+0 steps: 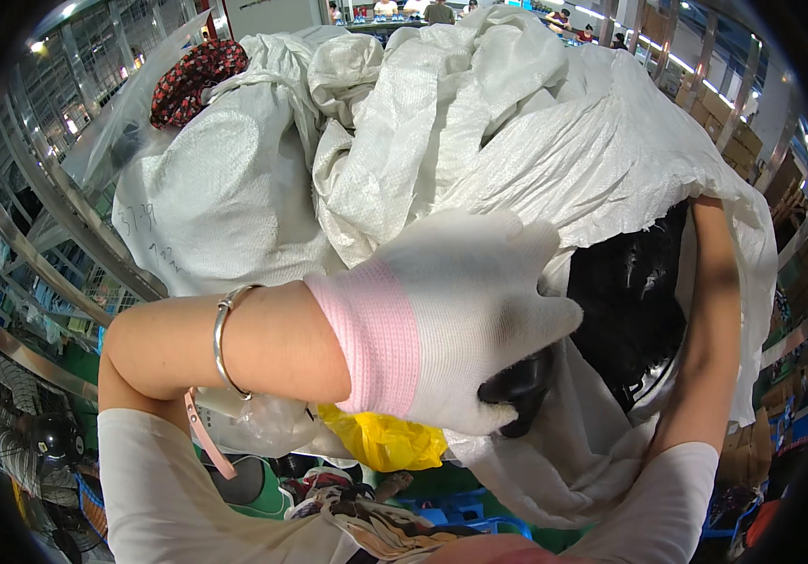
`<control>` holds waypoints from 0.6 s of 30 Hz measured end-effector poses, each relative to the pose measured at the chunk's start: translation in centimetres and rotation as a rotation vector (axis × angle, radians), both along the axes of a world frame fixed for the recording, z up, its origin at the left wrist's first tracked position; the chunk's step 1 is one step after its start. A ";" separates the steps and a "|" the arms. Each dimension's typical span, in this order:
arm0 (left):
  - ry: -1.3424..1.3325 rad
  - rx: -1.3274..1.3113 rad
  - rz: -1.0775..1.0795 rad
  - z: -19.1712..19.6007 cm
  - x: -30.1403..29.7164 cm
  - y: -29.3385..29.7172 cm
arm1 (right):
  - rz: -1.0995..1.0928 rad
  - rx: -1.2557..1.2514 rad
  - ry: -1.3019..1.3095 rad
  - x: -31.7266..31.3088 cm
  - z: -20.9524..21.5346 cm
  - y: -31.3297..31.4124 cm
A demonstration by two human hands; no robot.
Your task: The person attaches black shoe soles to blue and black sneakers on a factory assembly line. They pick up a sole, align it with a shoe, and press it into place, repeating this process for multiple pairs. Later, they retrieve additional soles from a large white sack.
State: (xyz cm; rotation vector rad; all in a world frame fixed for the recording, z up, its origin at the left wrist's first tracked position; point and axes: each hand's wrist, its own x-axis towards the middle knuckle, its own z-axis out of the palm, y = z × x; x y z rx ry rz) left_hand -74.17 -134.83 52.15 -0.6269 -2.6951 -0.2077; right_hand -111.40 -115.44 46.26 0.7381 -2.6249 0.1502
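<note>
left hand (451, 320), gloved: fingers being closed on white woven sack (479, 141) | right hand: apparently being hidden inside sack mouth, finger state indeterminable | black fabric (629, 291) being exposed

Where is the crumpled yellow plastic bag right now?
In the head view, the crumpled yellow plastic bag sits low and centre, just beneath the white-gloved left hand with its pink cuff, against the big white woven sack.

The left hand (456, 324), in a white knit glove with a pink cuff, is raised across the body, fingers curled in a grip, forearm bare. The right arm (709, 329) reaches upward; its hand is hidden.
</note>
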 end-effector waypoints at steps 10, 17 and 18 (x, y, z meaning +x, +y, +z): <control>-0.010 -0.011 0.014 0.2 0.1 -0.2 | -0.014 -0.003 0.013 1.1 0.0 3.5; 0.023 0.072 -0.016 -0.9 0.4 -0.5 | -0.013 -0.011 0.018 2.2 -0.5 6.1; 0.019 0.065 0.003 -1.0 0.7 -0.7 | 0.000 -0.019 0.013 2.3 -0.9 5.9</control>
